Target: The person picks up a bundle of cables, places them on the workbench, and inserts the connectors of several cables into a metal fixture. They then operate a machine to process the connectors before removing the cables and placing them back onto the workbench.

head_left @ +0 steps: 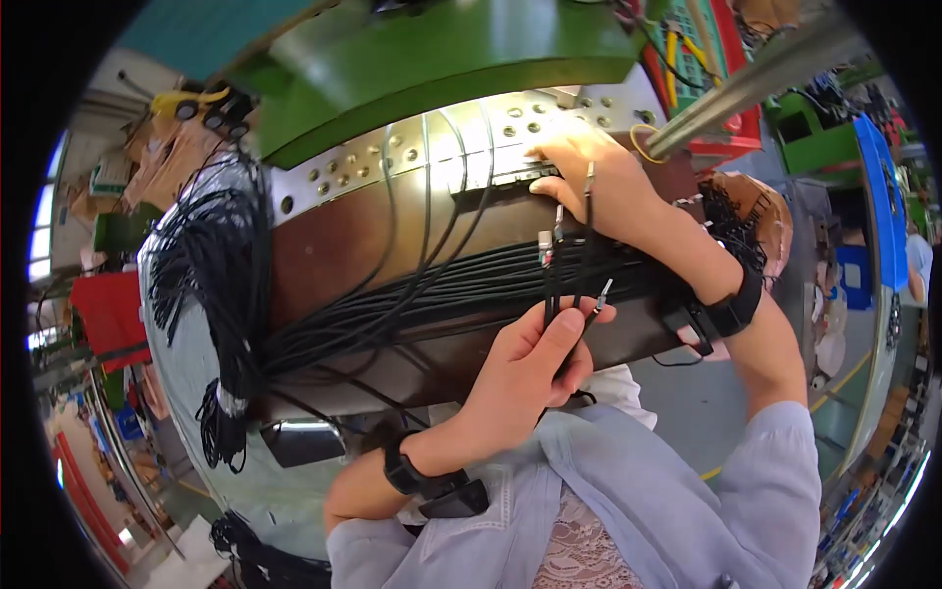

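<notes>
The green machine housing [442,59] stood above the metal bench plate [392,167], a pale perforated surface that sloped toward the person and served as the landmark. A large hank of black wires [211,285] hung off the plate's left end, and from it a flat band of parallel black cables [461,280] ran rightward across the plate's dark lower face.

The right hand [589,182] rested at the plate's upper right edge, fingers [549,182] curled down and pressing wire ends against a dark strip there; whether they pinched a single wire could not be told. The left hand [530,368] sat just below the plate's lower edge, fingers closed around a few thin black leads [554,294] that rose toward the right hand. Small metal terminals [546,245] tipped those leads between the two hands. Both wrists carried black straps.

Risks, as judged: the loose leads crossed the cable band, so a pull by the left hand could have snagged a neighbouring cable and dragged it out of line. The terminals were small and closely spaced, so one might have slipped from the grip or been confused with the next. The heavy hank at the left end could have tugged the band sideways.
</notes>
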